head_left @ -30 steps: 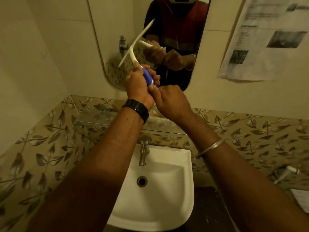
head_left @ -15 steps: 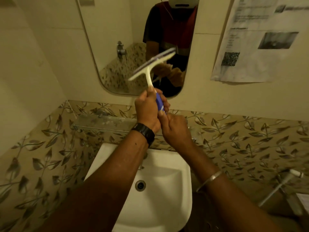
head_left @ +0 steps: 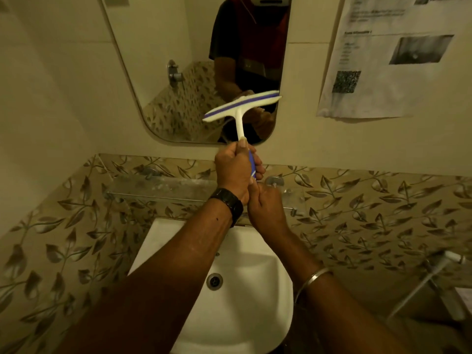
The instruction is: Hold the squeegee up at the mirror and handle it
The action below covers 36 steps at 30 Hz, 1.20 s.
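Squeegee [head_left: 240, 108] stands mid-frame before the mirror [head_left: 158, 80], left hand [head_left: 233, 171] wrapped round its handle, right hand [head_left: 265, 209] curled just below, its hold unclear.

Squeegee [head_left: 240, 108]: above both hands, before the mirror [head_left: 178, 72].
Sink [head_left: 229, 290]: below the hands.
Shelf [head_left: 158, 185]: left of them.
Paper notice [head_left: 383, 60]: upper right.

Below my arms, the white wash basin [head_left: 258, 290] hangs against the leaf-patterned wall tiles [head_left: 370, 208], its round metal drain [head_left: 214, 281] set in the bowl's back slope. Just above the basin's rear rim, a clear glass shelf [head_left: 163, 186] runs along the tiles on metal brackets [head_left: 274, 180], its surface showing pale smudges. Above the basin, over the shelf, a rounded mirror [head_left: 158, 80] is fixed to the plain wall.
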Motion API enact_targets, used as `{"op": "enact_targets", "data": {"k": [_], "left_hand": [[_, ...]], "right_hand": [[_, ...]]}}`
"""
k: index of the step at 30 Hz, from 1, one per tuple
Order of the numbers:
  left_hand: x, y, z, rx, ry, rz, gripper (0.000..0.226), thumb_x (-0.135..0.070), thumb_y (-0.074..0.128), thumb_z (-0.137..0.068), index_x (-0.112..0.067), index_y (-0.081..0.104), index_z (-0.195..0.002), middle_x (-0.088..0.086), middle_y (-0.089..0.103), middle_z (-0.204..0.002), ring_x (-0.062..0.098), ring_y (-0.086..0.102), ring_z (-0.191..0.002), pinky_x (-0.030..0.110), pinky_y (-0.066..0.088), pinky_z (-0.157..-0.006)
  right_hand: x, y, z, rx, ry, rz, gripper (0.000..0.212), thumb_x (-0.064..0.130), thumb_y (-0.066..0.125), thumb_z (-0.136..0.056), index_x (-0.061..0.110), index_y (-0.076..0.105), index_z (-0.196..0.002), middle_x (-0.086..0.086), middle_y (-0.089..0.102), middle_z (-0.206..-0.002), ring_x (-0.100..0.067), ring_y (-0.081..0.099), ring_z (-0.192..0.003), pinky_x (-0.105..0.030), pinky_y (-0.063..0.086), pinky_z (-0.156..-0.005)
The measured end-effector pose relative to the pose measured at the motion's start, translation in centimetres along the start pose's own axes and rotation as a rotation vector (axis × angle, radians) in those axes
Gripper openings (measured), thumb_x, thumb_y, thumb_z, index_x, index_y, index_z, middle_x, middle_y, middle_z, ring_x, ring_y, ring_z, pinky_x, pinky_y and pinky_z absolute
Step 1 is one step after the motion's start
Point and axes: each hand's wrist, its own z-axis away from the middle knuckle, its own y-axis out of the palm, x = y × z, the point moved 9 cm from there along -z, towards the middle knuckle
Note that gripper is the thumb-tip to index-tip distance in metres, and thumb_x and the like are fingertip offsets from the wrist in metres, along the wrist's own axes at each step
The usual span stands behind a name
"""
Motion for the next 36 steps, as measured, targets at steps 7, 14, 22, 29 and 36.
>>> {"op": "enact_targets", "data": {"k": [7, 14, 22, 29, 36], "left_hand": [[-3.2, -2.2, -0.3, 0.025, -0.015, 0.329, 0.039, -0.034, 0.043, -0.110, -0.008, 0.060, -0.087, 0.006, 0.056, -0.063, 0.018, 0.051, -0.049, 0.027, 0.042, -0.048], [-4.3, -11.0, -5.3, -0.168, -0.054, 0.773, 0.041, -0.037, 0.036, -0.110, -0.013, 0.053, -0.081, 0.001, 0.050, -0.063, 0.016, 0.047, -0.049, 0.022, 0.036, -0.045], [-0.9, -9.3, -5.9, -0.161, -0.185, 0.845, 0.043, -0.036, 0.035, -0.109, -0.014, 0.052, -0.076, 0.002, 0.047, -0.064, 0.016, 0.045, -0.052, 0.020, 0.038, -0.040], [3.2, -2.8, -2.3, -0.084, -0.263, 0.836, 0.043, -0.033, 0.037, -0.108, -0.013, 0.052, -0.074, 0.003, 0.048, -0.058, 0.017, 0.047, -0.047, 0.023, 0.041, -0.048], [0.0, -5.5, -2.9, -0.076, -0.170, 0.850, 0.046, -0.041, 0.034, -0.110, -0.013, 0.053, -0.079, 0.002, 0.049, -0.062, 0.016, 0.047, -0.049, 0.023, 0.039, -0.047]], "right_hand": [[5.2, 0.5, -2.8, 0.114, -0.176, 0.307, 0.063, 0.056, 0.022, -0.104, 0.020, 0.056, -0.066, 0.002, 0.054, -0.055, -0.015, 0.049, -0.048, -0.035, 0.044, -0.050], [12.1, 8.1, -8.0, 0.387, -0.404, 0.756, 0.056, 0.060, 0.032, -0.106, 0.022, 0.047, -0.066, 0.007, 0.039, -0.058, -0.013, 0.044, -0.053, -0.028, 0.030, -0.050], [9.6, 7.4, -8.4, 0.437, -0.386, 0.907, 0.055, 0.062, 0.031, -0.105, 0.024, 0.041, -0.067, 0.005, 0.038, -0.060, -0.011, 0.040, -0.053, -0.027, 0.025, -0.049], [3.6, 1.2, -5.6, 0.461, -0.259, 0.970, 0.059, 0.065, 0.028, -0.104, 0.022, 0.044, -0.066, 0.002, 0.043, -0.060, -0.019, 0.051, -0.058, -0.030, 0.033, -0.054], [8.0, 3.2, -6.3, 0.472, -0.357, 0.928, 0.058, 0.063, 0.029, -0.104, 0.025, 0.037, -0.062, 0.003, 0.042, -0.058, -0.014, 0.043, -0.052, -0.028, 0.026, -0.050]]}}
